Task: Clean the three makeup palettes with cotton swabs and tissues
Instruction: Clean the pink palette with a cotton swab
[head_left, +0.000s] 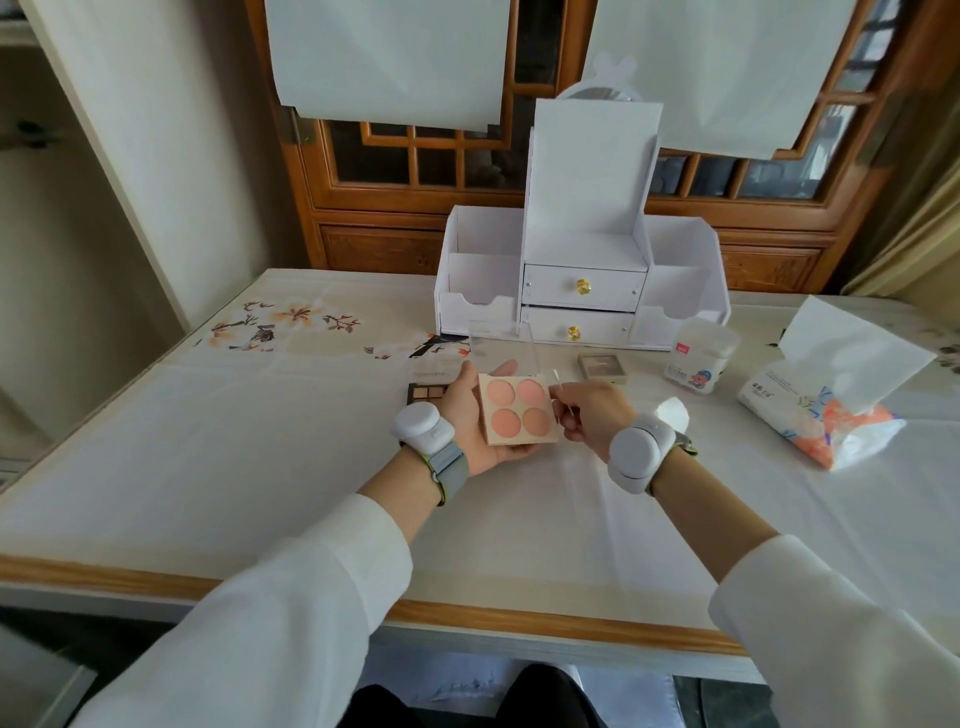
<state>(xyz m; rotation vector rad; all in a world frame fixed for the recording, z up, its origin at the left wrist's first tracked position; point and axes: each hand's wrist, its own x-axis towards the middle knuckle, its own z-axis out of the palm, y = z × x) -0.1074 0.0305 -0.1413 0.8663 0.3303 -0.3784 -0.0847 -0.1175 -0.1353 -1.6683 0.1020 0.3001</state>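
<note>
My left hand (475, 421) cradles a square blush palette (517, 415) with four round pink and peach pans, its clear lid (501, 340) standing open behind. My right hand (589, 418) pinches a cotton swab (562, 392) whose tip points up beside the palette's right edge. A brown eyeshadow palette (426, 393) lies on the table behind my left hand, partly hidden. A third small grey palette (602, 367) lies further back on the right.
A white desk organiser (582, 280) with two drawers stands at the back. A cotton swab tub (698, 364) and a soft pack of tissues (826, 410) sit to the right. The table's wooden front edge (467, 618) runs below my arms.
</note>
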